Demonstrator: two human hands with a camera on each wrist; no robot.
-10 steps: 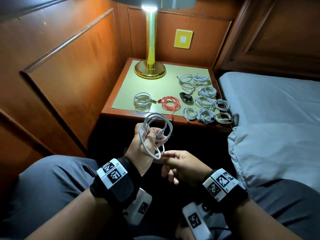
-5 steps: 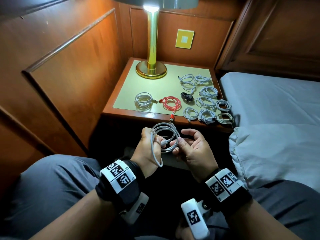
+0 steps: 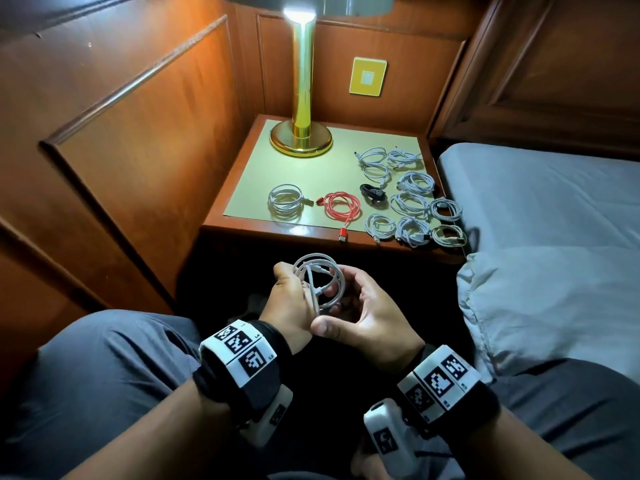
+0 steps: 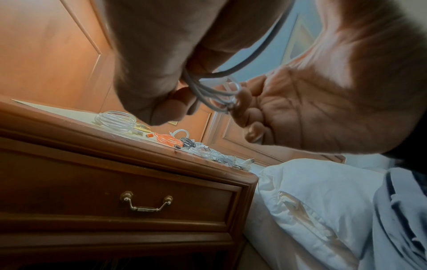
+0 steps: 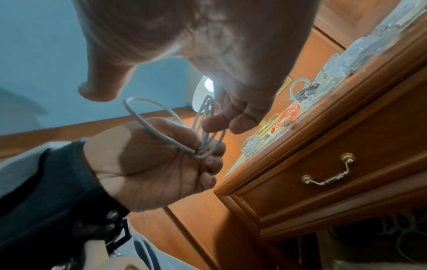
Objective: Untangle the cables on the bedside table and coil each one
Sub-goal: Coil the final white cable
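Done: coiled cables [image 3: 414, 235] on surface [image 3: 322, 178]
Now: left hand [image 3: 287, 303] gripping white cable [image 3: 312, 289], right hand [image 3: 377, 317] cupping loops
Left: probably just setting it down

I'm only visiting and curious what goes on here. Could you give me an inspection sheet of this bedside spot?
Surface: bedside table, pale mat on top, drawer shut below.
Job's things: white cable, looped, held in front of the table.
Clutter: nothing seen.
Hands: left hand grips the loops; right hand fingers curl against them.
Cables: red cable, black cable and several white coils lie on the mat.
Surroundings: lit brass lamp, wood panelling, bed with pillow.
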